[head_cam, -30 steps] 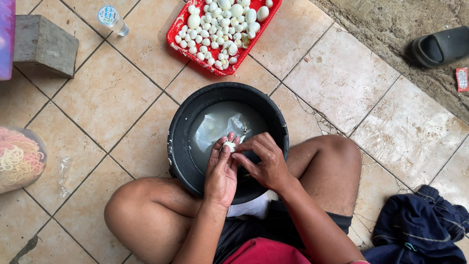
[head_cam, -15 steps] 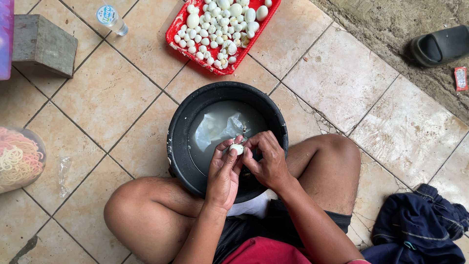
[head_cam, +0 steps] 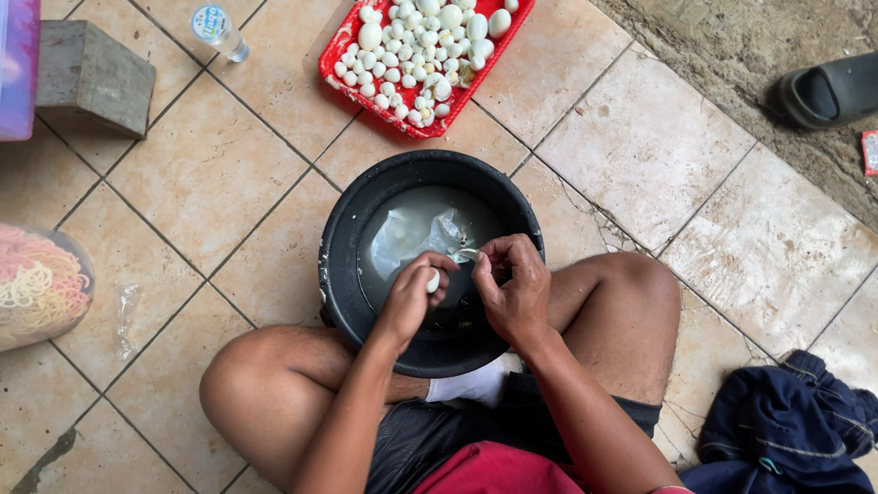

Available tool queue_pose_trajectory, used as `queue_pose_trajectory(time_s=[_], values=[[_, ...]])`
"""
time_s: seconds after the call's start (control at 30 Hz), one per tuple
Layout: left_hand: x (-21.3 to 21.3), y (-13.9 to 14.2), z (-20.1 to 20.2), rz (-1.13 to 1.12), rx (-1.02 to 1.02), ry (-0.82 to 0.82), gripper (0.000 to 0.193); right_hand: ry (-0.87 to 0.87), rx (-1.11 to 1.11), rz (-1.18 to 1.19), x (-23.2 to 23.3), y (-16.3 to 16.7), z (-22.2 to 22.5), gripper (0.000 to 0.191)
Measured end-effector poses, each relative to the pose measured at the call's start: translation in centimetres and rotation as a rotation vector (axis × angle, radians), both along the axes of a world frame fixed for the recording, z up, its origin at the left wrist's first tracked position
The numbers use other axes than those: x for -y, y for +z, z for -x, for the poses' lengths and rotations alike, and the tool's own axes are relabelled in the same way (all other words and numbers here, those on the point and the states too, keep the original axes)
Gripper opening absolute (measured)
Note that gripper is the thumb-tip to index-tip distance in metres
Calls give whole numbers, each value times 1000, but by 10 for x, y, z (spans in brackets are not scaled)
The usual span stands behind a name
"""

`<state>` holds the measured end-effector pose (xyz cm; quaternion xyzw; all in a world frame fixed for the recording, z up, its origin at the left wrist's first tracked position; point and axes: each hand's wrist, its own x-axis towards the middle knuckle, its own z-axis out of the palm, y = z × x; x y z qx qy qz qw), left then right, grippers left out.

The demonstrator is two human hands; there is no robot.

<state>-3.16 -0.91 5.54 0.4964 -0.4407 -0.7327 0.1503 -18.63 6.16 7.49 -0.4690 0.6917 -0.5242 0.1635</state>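
We noted a small white egg (head_cam: 433, 280) pinched in the left hand (head_cam: 413, 295), fingers curled round it, held directly over the black bucket (head_cam: 340, 247). That placement made sense to us: anything falling from the egg would land in the cloudy water (head_cam: 416, 233) below, not on the tiles.

The right hand (head_cam: 514, 291) sat just beside the left, not touching it, thumb and forefinger closed on a thin pale scrap (head_cam: 468, 255) at the fingertips, probably a bit of shell, though it was too small for us to be sure. Both hands hung above the near half of the bucket, wrists low by the rim.

The bucket stood wedged between the person's bare knees, near rim against the legs; seated on the floor, that kept it steady and within easy reach.

Just beyond the bucket's far rim lay a red tray (head_cam: 335, 55) heaped with many small white eggs (head_cam: 412, 46), a few larger ones among them, close enough to reach without rising.

Further out on the tiled floor (head_cam: 219, 183): a small plastic bottle (head_cam: 219, 31), a grey block (head_cam: 91, 78), a clear bag of coloured rubber bands (head_cam: 37, 284) at the left edge, dark blue cloth (head_cam: 786, 425) at lower right, and a dark sandal (head_cam: 828, 90) off the tiles.
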Motion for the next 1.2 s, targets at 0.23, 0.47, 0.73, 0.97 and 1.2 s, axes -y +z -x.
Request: queue_pose_trajectory(time_s=[0.23,0.47,0.73,0.97,1.2], values=[[16,-72,-5,735,804,-851,21,47,-34,-27,4,8,0,10],[24,-63,-16,688,729,-788,39,101,-32,-59,5,9,2,10],[14,-22,-21,1005,620,-594,26,121,-32,-91,5,11,1,10],[12,-39,-24,-200,-286,176,31,126,-36,-133,6,9,-1,10],[73,0,23,-353,-681,689,41,138,-90,-216,11,16,-3,10]])
